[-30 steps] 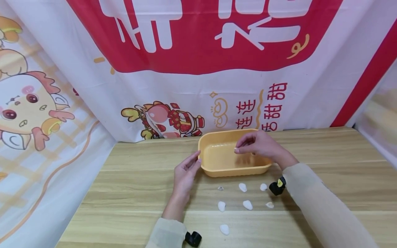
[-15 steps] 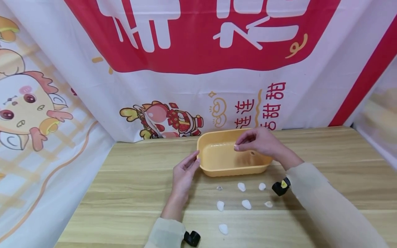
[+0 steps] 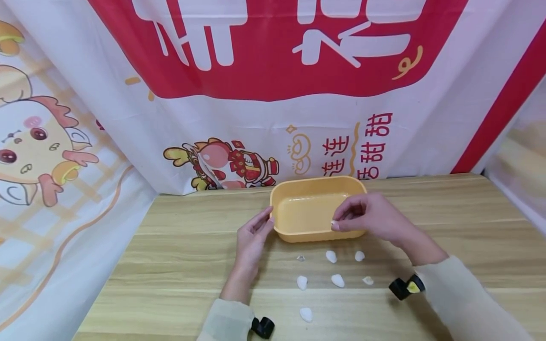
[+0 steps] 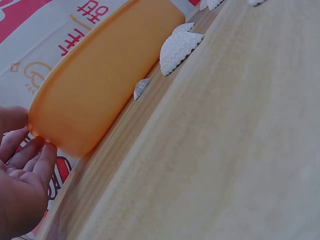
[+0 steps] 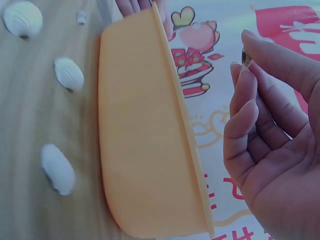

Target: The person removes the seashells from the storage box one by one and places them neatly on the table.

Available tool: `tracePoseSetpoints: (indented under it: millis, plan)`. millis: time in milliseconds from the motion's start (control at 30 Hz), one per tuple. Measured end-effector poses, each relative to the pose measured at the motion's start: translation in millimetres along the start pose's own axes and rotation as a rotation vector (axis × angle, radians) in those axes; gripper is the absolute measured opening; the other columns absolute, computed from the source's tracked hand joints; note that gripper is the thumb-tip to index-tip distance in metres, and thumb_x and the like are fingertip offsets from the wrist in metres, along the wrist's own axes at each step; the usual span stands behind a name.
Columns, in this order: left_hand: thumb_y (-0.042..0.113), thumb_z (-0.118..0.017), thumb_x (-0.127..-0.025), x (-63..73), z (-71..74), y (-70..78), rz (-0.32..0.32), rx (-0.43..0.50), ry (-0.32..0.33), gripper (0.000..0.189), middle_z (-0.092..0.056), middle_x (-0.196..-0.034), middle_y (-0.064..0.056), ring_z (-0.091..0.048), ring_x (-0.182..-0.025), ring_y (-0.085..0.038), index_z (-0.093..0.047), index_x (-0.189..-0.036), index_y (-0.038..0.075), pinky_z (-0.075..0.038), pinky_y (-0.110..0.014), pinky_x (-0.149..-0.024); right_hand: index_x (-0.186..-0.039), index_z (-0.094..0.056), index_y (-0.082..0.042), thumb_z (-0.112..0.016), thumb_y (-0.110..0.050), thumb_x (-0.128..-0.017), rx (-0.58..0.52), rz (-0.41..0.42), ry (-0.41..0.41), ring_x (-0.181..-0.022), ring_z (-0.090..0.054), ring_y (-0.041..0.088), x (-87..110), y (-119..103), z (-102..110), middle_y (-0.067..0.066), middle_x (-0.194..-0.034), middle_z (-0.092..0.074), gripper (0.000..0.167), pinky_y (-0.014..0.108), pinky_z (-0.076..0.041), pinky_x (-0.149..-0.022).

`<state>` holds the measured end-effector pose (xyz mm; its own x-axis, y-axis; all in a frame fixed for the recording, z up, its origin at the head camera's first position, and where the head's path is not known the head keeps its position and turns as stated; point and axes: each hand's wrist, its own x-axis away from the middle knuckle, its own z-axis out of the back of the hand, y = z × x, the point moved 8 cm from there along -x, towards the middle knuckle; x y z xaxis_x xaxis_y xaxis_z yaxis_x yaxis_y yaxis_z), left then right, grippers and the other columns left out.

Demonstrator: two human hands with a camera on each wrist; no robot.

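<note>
My left hand (image 3: 252, 239) holds the left end of a yellow-orange plastic tub (image 3: 317, 235), thumb and fingers at its rim. In the left wrist view the fingertips (image 4: 47, 150) touch the tub's end just below the edge. Above the tub's front right side, my right hand (image 3: 379, 218) pinches a small seashell (image 5: 245, 59) between thumb and index finger. Several pale seashells lie on the table before the tub, among them a ribbed white one (image 3: 305, 314) and a small grey one (image 4: 142, 88). The tub's right end is partly hidden by the right hand.
The wooden table (image 3: 192, 255) meets a printed white and red cloth backdrop (image 3: 264, 113) right behind the tub. Another printed cloth (image 3: 47, 213) hangs along the left side. Each wrist wears a small black camera (image 3: 262, 327).
My right hand has drawn back toward me and slightly right, from over the tub's inside to its front rim, still pinching the shell. The left hand stays at the tub's left end.
</note>
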<state>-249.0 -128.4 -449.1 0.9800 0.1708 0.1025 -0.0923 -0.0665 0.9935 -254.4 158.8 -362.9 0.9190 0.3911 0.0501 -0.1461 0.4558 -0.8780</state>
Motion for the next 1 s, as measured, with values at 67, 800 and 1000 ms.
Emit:
tracePoseSetpoints:
  millis: [67,800,1000]
  plan:
    - [0.014,-0.075,-0.101,-0.3,0.4,-0.6,0.004,0.002,0.002,0.038,-0.066,-0.153,-0.002,-0.059,-0.146,-0.023,-0.073,-0.138,0.02,-0.051,-0.032,-0.121,-0.097,-0.08,-0.016,-0.093,-0.031,-0.086,-0.002,0.019,0.003,-0.083,-0.062,0.021,7.3,-1.0,-3.2,0.005,-0.093,-0.078,0.022,0.026,-0.054,-0.067]
    - [0.015,-0.074,-0.102,-1.2,-0.4,-0.9,0.013,-0.007,-0.01,0.037,-0.064,-0.155,-0.002,-0.057,-0.147,-0.023,-0.073,-0.139,0.022,-0.049,-0.036,-0.124,-0.093,-0.079,-0.019,-0.092,-0.028,-0.084,-0.025,0.075,-0.109,-0.07,-0.062,0.008,66.5,22.9,-60.4,-0.003,-0.081,-0.073,0.019,0.023,-0.054,-0.057]
    - [0.013,-0.074,-0.101,-1.0,0.6,-0.4,0.007,0.0,-0.006,0.038,-0.064,-0.155,-0.002,-0.058,-0.147,-0.023,-0.073,-0.138,0.021,-0.05,-0.034,-0.123,-0.089,-0.078,-0.023,-0.094,-0.029,-0.083,-0.007,0.111,-0.165,-0.067,-0.06,0.002,80.3,30.4,-75.4,-0.009,-0.074,-0.068,0.018,0.022,-0.054,-0.055]
